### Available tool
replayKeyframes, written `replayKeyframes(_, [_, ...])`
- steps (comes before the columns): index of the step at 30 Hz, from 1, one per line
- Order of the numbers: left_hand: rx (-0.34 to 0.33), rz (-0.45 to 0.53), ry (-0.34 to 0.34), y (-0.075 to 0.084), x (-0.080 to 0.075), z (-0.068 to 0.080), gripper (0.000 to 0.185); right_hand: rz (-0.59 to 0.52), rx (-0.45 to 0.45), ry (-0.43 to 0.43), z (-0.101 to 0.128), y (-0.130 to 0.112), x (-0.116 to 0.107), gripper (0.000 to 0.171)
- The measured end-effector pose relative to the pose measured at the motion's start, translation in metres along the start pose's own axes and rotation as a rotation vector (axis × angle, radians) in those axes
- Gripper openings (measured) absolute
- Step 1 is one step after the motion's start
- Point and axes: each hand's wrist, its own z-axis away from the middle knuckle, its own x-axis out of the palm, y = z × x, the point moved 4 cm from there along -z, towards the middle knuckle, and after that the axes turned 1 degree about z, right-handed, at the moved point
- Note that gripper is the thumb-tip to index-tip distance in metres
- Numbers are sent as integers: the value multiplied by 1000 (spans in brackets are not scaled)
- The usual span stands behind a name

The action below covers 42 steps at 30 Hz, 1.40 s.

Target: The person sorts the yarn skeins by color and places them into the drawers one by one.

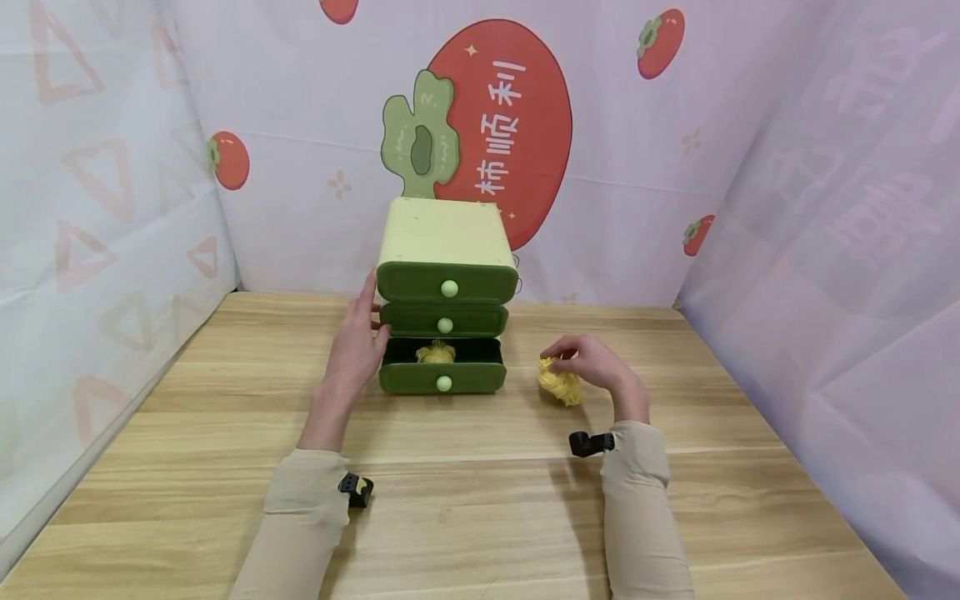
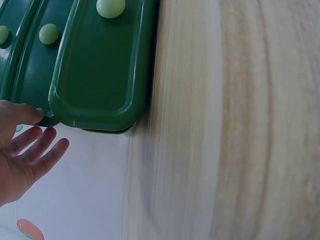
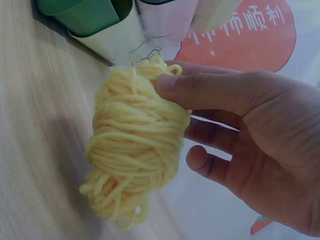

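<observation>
Right hand (image 1: 596, 360): holds a yellow yarn ball (image 1: 561, 383) just right of the drawer unit, low over the table (image 1: 225, 433). In the right wrist view the thumb (image 3: 200, 90) presses on the ball's top and the curled fingers close in behind it.
Left hand (image 1: 358, 346): fingers straight and slightly spread, laid against the left side of the drawers (image 1: 444, 300). The left wrist view shows the thumb tip touching a drawer corner, the other fingers free in the air beside it.
Bottom drawer (image 1: 442, 377): pulled out; a second yarn tuft (image 1: 436, 352) lies inside, seen from the head only.
Hidden: the right palm covers the back of the ball in the head view, so how far the fingers wrap it cannot be told there. Whether the ball rests on the table or hangs just above it cannot be told.
Cut off: the left wrist view crops the unit to three green fronts with pale knobs; the drawer's inside is out of sight. The right wrist view shows only a corner of the unit.
Blur: the table grain smears in both wrist views.
Head view only: both sleeves, the wrist cameras, the persimmon backdrop (image 1: 517, 125).
</observation>
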Motion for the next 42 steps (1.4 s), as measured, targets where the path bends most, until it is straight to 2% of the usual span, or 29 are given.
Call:
replayKeyframes(11, [-22,4,-16,-1,0,1,91,43,-140,94,-5,-22,-4,19])
replayKeyframes(28, [-9,-5,-6,-1,1,1,90,86,-304,236,-13,-57,0,14])
replayKeyframes(42, [-3,1,-1,-2,1,0,89,116,-520,343,-20,-80,13,14])
